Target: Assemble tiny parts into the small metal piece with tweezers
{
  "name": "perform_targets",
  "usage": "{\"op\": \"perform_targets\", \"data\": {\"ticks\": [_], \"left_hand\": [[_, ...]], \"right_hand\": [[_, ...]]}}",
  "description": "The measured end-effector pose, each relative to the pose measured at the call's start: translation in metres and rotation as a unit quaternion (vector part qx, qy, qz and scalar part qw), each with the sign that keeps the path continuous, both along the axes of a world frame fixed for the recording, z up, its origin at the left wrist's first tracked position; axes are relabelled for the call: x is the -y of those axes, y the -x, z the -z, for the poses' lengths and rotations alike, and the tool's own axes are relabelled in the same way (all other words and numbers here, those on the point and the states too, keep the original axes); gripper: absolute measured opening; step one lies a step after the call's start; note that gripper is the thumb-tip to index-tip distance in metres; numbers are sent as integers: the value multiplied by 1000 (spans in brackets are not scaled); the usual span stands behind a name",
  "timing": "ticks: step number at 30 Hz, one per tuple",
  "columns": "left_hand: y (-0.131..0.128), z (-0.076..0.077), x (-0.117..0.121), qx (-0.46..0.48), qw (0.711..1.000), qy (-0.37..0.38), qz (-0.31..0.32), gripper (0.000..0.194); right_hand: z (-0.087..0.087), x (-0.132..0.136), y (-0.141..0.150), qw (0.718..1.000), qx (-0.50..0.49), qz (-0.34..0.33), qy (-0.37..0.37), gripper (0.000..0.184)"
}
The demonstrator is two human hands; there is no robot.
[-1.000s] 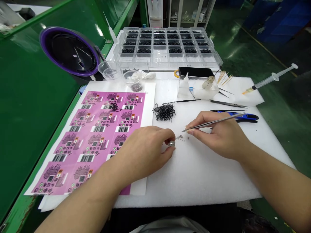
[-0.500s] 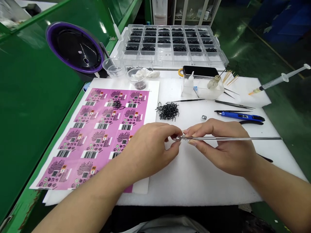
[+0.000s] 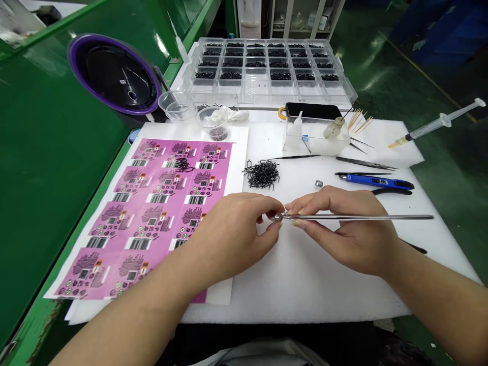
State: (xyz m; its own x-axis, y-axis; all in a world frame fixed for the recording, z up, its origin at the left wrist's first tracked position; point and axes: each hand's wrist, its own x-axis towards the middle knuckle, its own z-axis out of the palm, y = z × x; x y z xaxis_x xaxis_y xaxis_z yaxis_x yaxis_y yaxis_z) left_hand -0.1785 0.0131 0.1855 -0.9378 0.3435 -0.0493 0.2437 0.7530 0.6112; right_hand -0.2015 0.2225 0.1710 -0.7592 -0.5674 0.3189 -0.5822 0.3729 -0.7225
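My left hand (image 3: 236, 236) pinches a small silver metal part (image 3: 278, 217) between thumb and fingertips, just above the white foam mat (image 3: 305, 274). My right hand (image 3: 343, 229) grips long steel tweezers (image 3: 362, 217) lying level, their tips meeting the silver part. The two hands touch at the fingertips. A second small silver part (image 3: 319, 184) lies on the mat behind my right hand. A heap of small black wire clips (image 3: 261, 174) sits further back.
A pink label sheet (image 3: 152, 208) lies at left. Behind are a clear compartment tray of black parts (image 3: 267, 66), plastic cups (image 3: 213, 122), a clear box with a bottle (image 3: 316, 137), a blue-handled tool (image 3: 375, 182), spare tweezers (image 3: 362, 162), a syringe (image 3: 438, 123) and a purple-rimmed bowl (image 3: 114, 76).
Both hands lifted off the mat and came together; the tweezers swung level, and their tips now meet the silver part held in my left fingers. In the last half second little moved.
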Motion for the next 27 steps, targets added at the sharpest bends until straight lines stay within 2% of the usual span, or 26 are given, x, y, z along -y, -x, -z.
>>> {"op": "perform_targets", "data": {"ticks": [7, 11, 18, 23, 27], "left_hand": [[2, -2, 2, 15, 999, -36, 6, 23], [1, -4, 4, 75, 996, -47, -3, 23], [-1, -5, 4, 166, 979, -113, -36, 18], [4, -9, 4, 225, 958, -171, -36, 27], [3, -4, 5, 233, 951, -202, -36, 32]], "right_hand": [[2, 0, 2, 999, -29, -8, 16, 13], [0, 0, 2, 999, -31, -11, 5, 14], [-8, -1, -1, 997, -73, -37, 8, 13], [-10, -1, -3, 995, -90, -33, -1, 10], [-11, 1, -2, 995, -101, -18, 1, 7]]}}
